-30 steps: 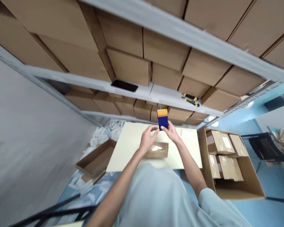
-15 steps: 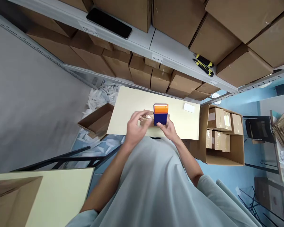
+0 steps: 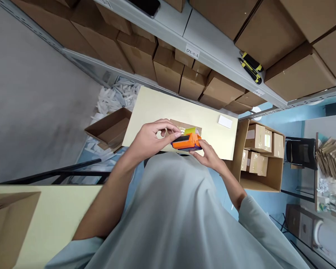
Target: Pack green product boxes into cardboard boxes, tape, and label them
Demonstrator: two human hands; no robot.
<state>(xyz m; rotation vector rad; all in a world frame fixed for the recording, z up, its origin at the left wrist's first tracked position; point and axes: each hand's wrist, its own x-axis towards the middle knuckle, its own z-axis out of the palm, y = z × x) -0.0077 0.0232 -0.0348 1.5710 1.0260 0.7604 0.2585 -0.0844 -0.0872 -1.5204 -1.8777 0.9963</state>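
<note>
An orange and dark blue tape dispenser point(image 3: 184, 142) with a yellow-green tape roll point(image 3: 192, 130) is held low over the near edge of the pale table. My right hand point(image 3: 208, 155) grips its right end, thumb underneath and fingers at the side. At the opposite end, my left hand point(image 3: 156, 138) has thumb and forefinger pinched together against the dispenser; what lies between the fingertips is too small to make out. Behind both hands, a brown cardboard box point(image 3: 175, 123) rests on the table point(image 3: 156, 102), partly hidden by the left hand and the roll.
A white slip point(image 3: 225, 121) lies at the table's right. Beside it stands a large carton point(image 3: 261, 184) holding several small boxes. Shelving point(image 3: 212, 54) with cartons and yellow-black utility knives point(image 3: 250, 68) runs behind. At left are an open carton point(image 3: 109, 129) and white scraps point(image 3: 114, 99).
The dispenser has turned from upright to lying lengthwise, showing its tape roll. My left hand has closed in from beside it to its left end. The view has shifted and tilted.
</note>
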